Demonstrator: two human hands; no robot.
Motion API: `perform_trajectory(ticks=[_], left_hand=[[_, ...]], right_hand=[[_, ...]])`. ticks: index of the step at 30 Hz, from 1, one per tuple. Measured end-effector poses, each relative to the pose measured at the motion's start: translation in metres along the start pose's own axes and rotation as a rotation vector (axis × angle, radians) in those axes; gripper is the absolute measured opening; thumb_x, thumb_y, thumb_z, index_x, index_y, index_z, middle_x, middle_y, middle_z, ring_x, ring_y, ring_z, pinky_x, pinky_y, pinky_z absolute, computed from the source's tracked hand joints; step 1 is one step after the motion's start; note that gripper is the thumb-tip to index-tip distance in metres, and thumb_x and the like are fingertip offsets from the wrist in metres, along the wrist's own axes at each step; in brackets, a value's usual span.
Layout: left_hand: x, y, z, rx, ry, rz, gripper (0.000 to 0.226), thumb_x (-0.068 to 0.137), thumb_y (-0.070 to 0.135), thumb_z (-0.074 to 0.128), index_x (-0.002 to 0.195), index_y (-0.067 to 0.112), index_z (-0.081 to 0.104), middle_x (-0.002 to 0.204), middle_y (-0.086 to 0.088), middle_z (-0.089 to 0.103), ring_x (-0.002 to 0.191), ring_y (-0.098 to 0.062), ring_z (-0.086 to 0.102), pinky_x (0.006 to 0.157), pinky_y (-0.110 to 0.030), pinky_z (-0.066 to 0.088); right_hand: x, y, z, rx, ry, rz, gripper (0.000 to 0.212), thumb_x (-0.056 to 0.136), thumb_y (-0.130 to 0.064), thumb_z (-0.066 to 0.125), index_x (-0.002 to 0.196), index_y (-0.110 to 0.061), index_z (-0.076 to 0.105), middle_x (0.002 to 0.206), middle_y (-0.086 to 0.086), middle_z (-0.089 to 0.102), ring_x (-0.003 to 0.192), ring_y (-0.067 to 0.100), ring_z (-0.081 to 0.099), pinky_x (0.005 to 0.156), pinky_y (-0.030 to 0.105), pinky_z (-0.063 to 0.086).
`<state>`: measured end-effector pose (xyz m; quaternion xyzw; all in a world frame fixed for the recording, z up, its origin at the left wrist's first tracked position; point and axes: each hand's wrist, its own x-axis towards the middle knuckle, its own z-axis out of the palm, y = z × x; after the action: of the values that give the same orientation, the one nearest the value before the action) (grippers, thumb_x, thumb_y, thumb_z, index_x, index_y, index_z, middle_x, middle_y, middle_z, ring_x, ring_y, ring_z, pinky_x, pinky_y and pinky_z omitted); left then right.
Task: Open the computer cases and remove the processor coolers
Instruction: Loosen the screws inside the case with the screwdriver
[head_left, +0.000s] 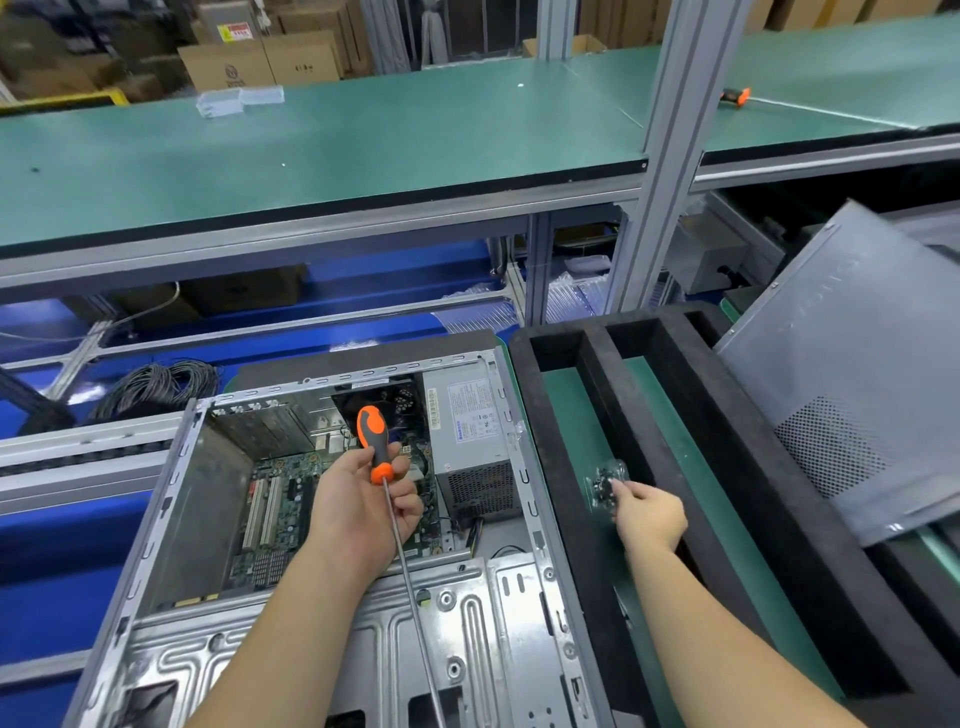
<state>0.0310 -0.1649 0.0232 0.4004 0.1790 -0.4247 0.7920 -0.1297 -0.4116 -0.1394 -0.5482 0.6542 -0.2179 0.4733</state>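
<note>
— Lying open on its side, the grey metal computer case (322, 519) shows its green motherboard (280, 514) and silver power supply (470, 441). Where are the hands?

— The left hand (358, 512) curls round an orange-and-black screwdriver (375, 441), the long shaft pointing back toward the person. The right hand (649, 517) reaches into the black foam tray (571, 519) beside the case, fingertips pinching a small clear bag of dark screws (605, 483).

— And the cover?

— A perforated grey side panel (852, 384) leans on the tray's right.
</note>
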Motion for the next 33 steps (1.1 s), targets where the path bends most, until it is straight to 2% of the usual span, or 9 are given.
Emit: perform_trajectory(ticks=[8, 13, 17, 22, 25, 27, 29, 31, 33], left_hand=[[-0.001, 0.001, 0.001, 0.017, 0.012, 0.028, 0.021, 0.100, 0.027, 0.038, 0.093, 0.013, 0.052, 0.061, 0.003, 0.042, 0.048, -0.009, 0.026, 0.040, -0.019, 0.029], [0.001, 0.001, -0.001, 0.032, 0.021, 0.041, 0.021, 0.099, 0.027, 0.040, 0.094, 0.012, 0.054, 0.062, 0.003, 0.044, 0.046, -0.009, 0.030, 0.039, -0.019, 0.031], [-0.001, -0.002, 0.005, 0.079, 0.020, 0.050, 0.020, 0.099, 0.026, 0.040, 0.094, 0.012, 0.054, 0.063, 0.001, 0.046, 0.045, -0.010, 0.032, 0.038, -0.019, 0.031], [-0.012, 0.007, 0.029, 0.088, 0.031, 0.066, 0.018, 0.101, 0.024, 0.041, 0.096, 0.011, 0.053, 0.070, -0.002, 0.049, 0.047, -0.006, 0.025, 0.036, -0.014, 0.023], [-0.019, 0.019, 0.053, 0.111, 0.019, 0.074, 0.022, 0.102, 0.023, 0.044, 0.092, 0.006, 0.054, 0.073, -0.007, 0.057, 0.046, -0.006, 0.030, 0.033, -0.014, 0.028], [-0.023, 0.022, 0.077, 0.113, -0.016, 0.111, 0.025, 0.104, 0.024, 0.044, 0.092, 0.006, 0.055, 0.079, -0.010, 0.060, 0.050, -0.009, 0.042, 0.041, -0.016, 0.040], [-0.025, 0.023, 0.101, 0.224, -0.016, 0.232, 0.020, 0.105, 0.025, 0.045, 0.104, 0.010, 0.057, 0.090, -0.011, 0.068, 0.066, -0.016, 0.058, 0.061, -0.026, 0.050], [-0.026, 0.020, 0.119, 0.379, 0.021, 0.383, 0.015, 0.105, 0.025, 0.048, 0.110, 0.016, 0.059, 0.098, -0.004, 0.072, 0.085, -0.019, 0.063, 0.074, -0.032, 0.045], [-0.030, 0.018, 0.130, 0.420, 0.003, 0.451, 0.015, 0.105, 0.023, 0.049, 0.115, 0.017, 0.059, 0.104, -0.002, 0.071, 0.093, -0.020, 0.061, 0.080, -0.035, 0.043]], right_hand=[[-0.001, 0.036, 0.013, -0.106, -0.079, 0.229, 0.038, 0.089, 0.002, 0.060, 0.127, -0.001, 0.065, 0.127, 0.020, 0.065, 0.119, 0.039, 0.058, 0.098, 0.038, 0.047], [-0.006, 0.028, 0.012, -0.411, -0.083, 0.028, 0.015, 0.094, -0.006, 0.059, 0.103, -0.001, 0.070, 0.104, 0.025, 0.067, 0.098, 0.042, 0.062, 0.079, 0.041, 0.053], [-0.004, 0.017, 0.004, -0.546, -0.174, -0.026, 0.019, 0.097, -0.017, 0.060, 0.103, 0.000, 0.064, 0.109, 0.024, 0.065, 0.100, 0.042, 0.062, 0.080, 0.040, 0.053], [-0.020, -0.038, -0.014, -0.608, -0.135, -0.157, 0.013, 0.094, -0.014, 0.056, 0.089, -0.002, 0.058, 0.102, 0.022, 0.065, 0.081, 0.037, 0.059, 0.067, 0.032, 0.044], [-0.048, -0.109, -0.023, -0.446, -0.120, -0.446, 0.024, 0.097, -0.021, 0.051, 0.083, -0.005, 0.062, 0.085, 0.012, 0.065, 0.073, 0.030, 0.054, 0.066, 0.030, 0.040], [-0.083, -0.165, -0.030, -0.123, -0.293, -0.554, 0.034, 0.099, -0.033, 0.053, 0.082, -0.008, 0.068, 0.070, 0.006, 0.067, 0.060, 0.021, 0.056, 0.061, 0.030, 0.044], [-0.127, -0.212, -0.040, 0.033, -0.626, -0.545, 0.038, 0.096, -0.052, 0.053, 0.091, -0.020, 0.073, 0.065, 0.003, 0.071, 0.047, 0.013, 0.057, 0.048, 0.026, 0.046], [-0.159, -0.235, -0.046, -0.153, -0.822, -0.680, 0.042, 0.088, -0.063, 0.053, 0.094, -0.027, 0.075, 0.068, 0.000, 0.073, 0.048, 0.009, 0.059, 0.044, 0.023, 0.046], [-0.174, -0.235, -0.048, -0.263, -0.812, -0.844, 0.029, 0.092, -0.045, 0.058, 0.091, -0.022, 0.075, 0.067, 0.001, 0.071, 0.050, 0.007, 0.058, 0.048, 0.023, 0.046]])
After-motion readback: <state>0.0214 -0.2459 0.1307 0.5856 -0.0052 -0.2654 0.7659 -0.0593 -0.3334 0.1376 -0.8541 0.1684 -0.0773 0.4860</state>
